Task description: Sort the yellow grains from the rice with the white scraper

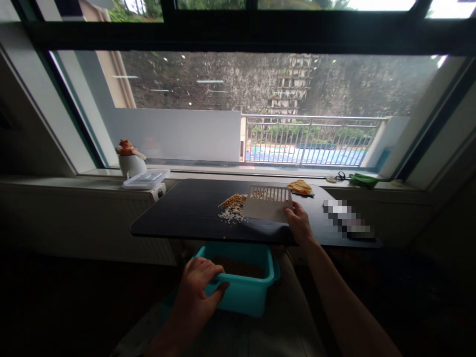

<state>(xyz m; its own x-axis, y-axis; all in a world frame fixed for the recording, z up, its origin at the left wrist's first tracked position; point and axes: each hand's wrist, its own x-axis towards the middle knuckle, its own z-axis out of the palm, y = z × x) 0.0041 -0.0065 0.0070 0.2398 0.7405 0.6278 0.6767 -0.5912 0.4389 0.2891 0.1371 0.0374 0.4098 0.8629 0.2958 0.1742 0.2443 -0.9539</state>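
My right hand [299, 221] grips a flat white plastic panel [266, 210] by its right edge. A row of slots runs along the panel's far side, and it is held low over the dark table. Just left of the panel lie a heap of yellow kernels [233, 202] and some scattered white bits [231, 215]; the panel hides part of the heap. My left hand [201, 275] is closed around the near left rim of a teal plastic bin [243, 297], thumb outside. Brown granular material [238, 267] covers the bin's bottom. The bin is at my lap, below the table's near edge.
A folded orange-tan cloth [300, 187] lies at the back right of the dark table [178, 208]; a blurred-out object [347, 218] is nearer the right edge. On the windowsill are a white pot [131, 165], a clear plastic lid [146, 179], scissors [339, 176] and a green packet [363, 180].
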